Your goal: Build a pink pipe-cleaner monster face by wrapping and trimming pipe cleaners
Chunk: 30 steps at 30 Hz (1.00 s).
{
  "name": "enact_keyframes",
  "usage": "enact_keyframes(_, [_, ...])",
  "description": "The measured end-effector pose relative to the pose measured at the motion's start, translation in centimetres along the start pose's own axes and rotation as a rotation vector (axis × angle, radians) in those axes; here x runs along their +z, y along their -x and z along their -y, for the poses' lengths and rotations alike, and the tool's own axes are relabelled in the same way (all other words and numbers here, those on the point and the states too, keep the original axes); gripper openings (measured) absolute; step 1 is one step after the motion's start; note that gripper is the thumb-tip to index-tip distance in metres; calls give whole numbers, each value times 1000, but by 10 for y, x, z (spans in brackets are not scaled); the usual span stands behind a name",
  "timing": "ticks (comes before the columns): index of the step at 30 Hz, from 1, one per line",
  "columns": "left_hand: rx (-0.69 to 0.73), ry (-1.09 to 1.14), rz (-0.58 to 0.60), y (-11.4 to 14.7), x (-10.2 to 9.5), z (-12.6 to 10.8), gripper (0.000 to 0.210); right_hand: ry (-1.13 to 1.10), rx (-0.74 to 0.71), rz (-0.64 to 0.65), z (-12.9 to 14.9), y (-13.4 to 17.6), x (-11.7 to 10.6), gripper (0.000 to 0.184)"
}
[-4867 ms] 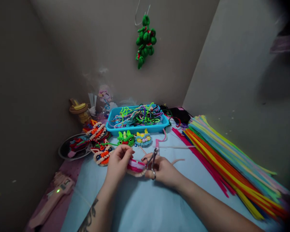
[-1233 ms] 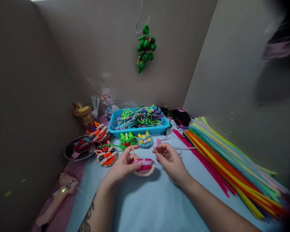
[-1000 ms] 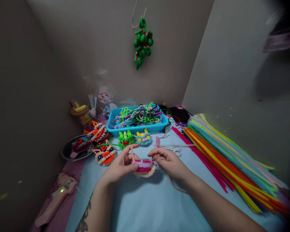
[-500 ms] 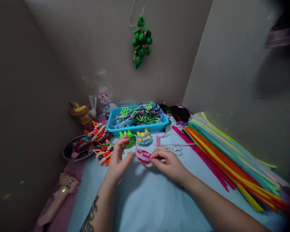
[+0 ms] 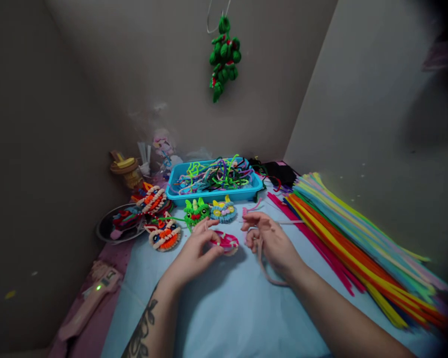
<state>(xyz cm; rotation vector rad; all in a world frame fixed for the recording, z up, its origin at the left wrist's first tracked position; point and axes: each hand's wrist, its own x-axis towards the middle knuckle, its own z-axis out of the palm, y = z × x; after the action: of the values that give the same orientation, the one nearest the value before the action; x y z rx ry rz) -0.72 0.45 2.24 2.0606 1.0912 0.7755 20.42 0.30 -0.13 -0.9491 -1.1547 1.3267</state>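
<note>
My left hand (image 5: 194,251) pinches a small pink and cream pipe-cleaner piece (image 5: 226,242) just above the light blue table cover (image 5: 224,313). My right hand (image 5: 272,241) is a little to the right of the piece, fingers curled around a pale pink pipe cleaner (image 5: 265,271) that loops down under the wrist. A thin pale strand runs between the two hands. The scissors are hidden behind my right hand.
A blue tray (image 5: 179,174) of tangled pipe cleaners stands at the back. A fan of long coloured pipe cleaners (image 5: 358,233) fills the right side. Finished figures (image 5: 196,211) lie ahead and left, with a dark dish (image 5: 104,231). A glue gun (image 5: 85,303) lies front left. A green ornament (image 5: 224,57) hangs above.
Earlier my right hand held scissors at the piece; they were set down on the table. Since half a second ago the right hand let go of the piece and moved right with a pink pipe cleaner.
</note>
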Motion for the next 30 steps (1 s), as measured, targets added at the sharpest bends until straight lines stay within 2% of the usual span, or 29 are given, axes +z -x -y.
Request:
enact_keyframes(2, [-21,20,5,0,1,0,12,-75,130,27,4,-2,-6,51])
enact_keyframes(5, [-47,51,5,0,3,0,13,-3,231,72,10,-3,-15,55])
enact_keyframes(10, [-67,95,10,-1,3,-1,14,183,203,102,14,0,-19,52])
enact_keyframes(13, [-100,135,19,-2,2,-2,15,204,214,154,10,-2,-15,37])
enact_keyframes(16, [-140,176,38,-2,1,-2,14,244,243,175,6,-3,-11,33])
enact_keyframes(20, [-176,201,71,-1,1,1,15,357,209,230,7,0,-13,41])
enact_keyframes(23, [-197,227,104,-1,1,3,16,383,203,301,12,3,-15,38])
enact_keyframes(26, [-233,253,123,-1,0,3,17,352,196,273,15,3,-14,36])
enact_keyframes(30, [-226,291,166,0,-2,4,20,323,59,234,14,0,-8,30])
